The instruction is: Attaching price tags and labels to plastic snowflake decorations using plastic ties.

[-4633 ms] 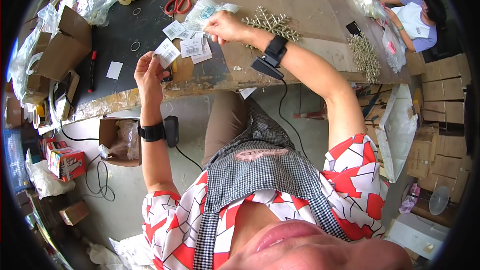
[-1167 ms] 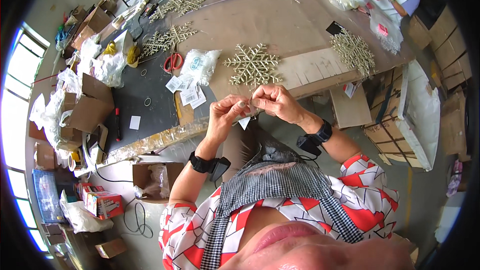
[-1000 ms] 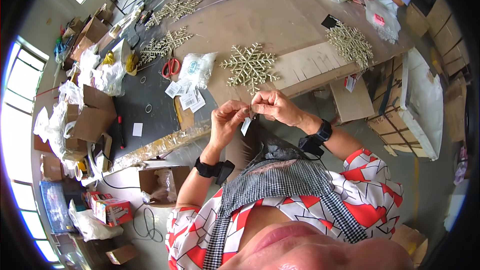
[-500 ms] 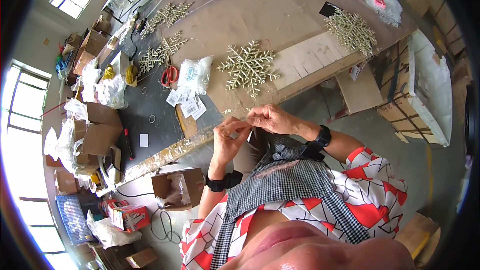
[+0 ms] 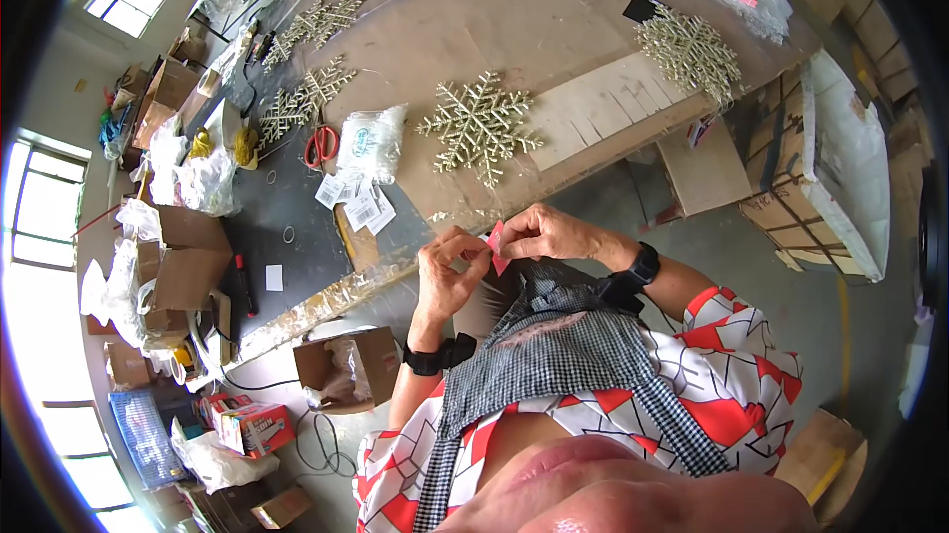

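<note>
Just off the table's near edge, my left hand [image 5: 450,271] and my right hand [image 5: 544,234] meet with fingers pinched together. Between their fingertips is a small pinkish-red tag-like piece [image 5: 498,250], partly covered by the fingers. Beyond them on the table lies a gold glittery snowflake ornament [image 5: 482,126]. To its left sits a clear plastic bag of small white items [image 5: 372,144], with several white barcode labels [image 5: 362,201] below it. Red-handled scissors [image 5: 321,147] rest beside the bag.
Further snowflakes [image 5: 306,98] lie at the left, and a stack of them [image 5: 692,53] at the right. A red marker [image 5: 245,286] lies near open cardboard boxes [image 5: 188,261]. A strapped crate [image 5: 801,177] stands right of the table [image 5: 415,58]. Another person's hand shows at the far right.
The pinkish-red piece has come into view between my fingertips, where a white edge showed earlier. My hands stay close together, and the view has shifted slightly.
</note>
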`<control>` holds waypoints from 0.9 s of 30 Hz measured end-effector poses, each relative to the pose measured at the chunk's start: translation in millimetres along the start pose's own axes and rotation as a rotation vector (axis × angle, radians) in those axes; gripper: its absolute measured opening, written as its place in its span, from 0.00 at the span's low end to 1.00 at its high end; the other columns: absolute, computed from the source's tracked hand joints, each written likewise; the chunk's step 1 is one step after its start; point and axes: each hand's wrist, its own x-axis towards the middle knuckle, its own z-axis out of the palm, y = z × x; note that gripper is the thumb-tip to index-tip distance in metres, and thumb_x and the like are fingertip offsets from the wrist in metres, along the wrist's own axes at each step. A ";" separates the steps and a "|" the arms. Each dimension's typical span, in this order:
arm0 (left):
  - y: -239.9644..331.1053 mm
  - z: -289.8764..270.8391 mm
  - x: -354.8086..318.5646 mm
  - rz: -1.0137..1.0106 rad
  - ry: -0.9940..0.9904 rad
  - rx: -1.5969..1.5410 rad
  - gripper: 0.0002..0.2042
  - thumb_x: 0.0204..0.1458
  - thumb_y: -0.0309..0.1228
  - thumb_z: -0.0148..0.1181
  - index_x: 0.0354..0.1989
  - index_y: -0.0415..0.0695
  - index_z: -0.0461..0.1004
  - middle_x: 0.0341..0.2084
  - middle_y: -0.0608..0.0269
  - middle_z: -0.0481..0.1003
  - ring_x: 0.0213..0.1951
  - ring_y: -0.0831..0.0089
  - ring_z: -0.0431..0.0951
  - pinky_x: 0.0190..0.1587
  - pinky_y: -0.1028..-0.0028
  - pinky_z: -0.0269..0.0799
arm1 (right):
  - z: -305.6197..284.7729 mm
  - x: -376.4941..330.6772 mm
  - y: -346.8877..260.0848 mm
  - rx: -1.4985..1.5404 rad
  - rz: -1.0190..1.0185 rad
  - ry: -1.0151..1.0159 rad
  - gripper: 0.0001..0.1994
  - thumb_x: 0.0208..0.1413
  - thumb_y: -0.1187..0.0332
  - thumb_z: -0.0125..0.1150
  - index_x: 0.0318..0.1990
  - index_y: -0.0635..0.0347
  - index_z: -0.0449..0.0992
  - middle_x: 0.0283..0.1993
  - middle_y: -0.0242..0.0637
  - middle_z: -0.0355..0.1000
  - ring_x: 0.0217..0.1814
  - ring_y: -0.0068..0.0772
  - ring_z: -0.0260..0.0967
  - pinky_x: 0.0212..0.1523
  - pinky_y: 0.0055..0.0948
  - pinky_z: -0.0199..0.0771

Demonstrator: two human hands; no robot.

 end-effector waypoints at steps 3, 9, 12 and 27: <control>-4.0 5.1 8.2 -0.024 -0.064 -0.007 0.04 0.40 0.19 0.60 0.27 0.38 0.77 0.22 0.62 0.74 0.26 0.75 0.74 0.31 0.76 0.69 | -7.6 -4.0 17.2 -0.045 -0.061 0.047 0.06 0.52 0.68 0.59 0.30 0.62 0.77 0.23 0.24 0.71 0.23 0.13 0.59 0.26 0.19 0.61; -7.5 18.7 15.7 0.030 -0.144 0.035 0.08 0.43 0.20 0.62 0.33 0.39 0.77 0.30 0.55 0.76 0.32 0.66 0.78 0.35 0.73 0.73 | -40.1 -43.5 24.5 -0.241 -0.175 0.258 0.04 0.54 0.72 0.58 0.31 0.62 0.76 0.23 0.26 0.69 0.24 0.12 0.61 0.24 0.17 0.62; -15.2 15.9 20.2 0.070 -0.113 0.166 0.07 0.43 0.22 0.63 0.32 0.42 0.78 0.30 0.59 0.76 0.36 0.65 0.76 0.40 0.71 0.71 | -62.6 -62.4 27.2 -0.411 -0.100 0.546 0.05 0.54 0.71 0.59 0.33 0.62 0.78 0.24 0.25 0.71 0.25 0.11 0.62 0.26 0.16 0.62; -46.3 53.1 57.3 0.044 0.071 0.431 0.06 0.44 0.25 0.63 0.32 0.44 0.80 0.25 0.63 0.74 0.32 0.70 0.72 0.38 0.72 0.67 | -63.6 20.3 28.8 -1.518 -0.328 0.532 0.04 0.50 0.70 0.54 0.27 0.58 0.75 0.25 0.35 0.70 0.31 0.34 0.71 0.35 0.32 0.72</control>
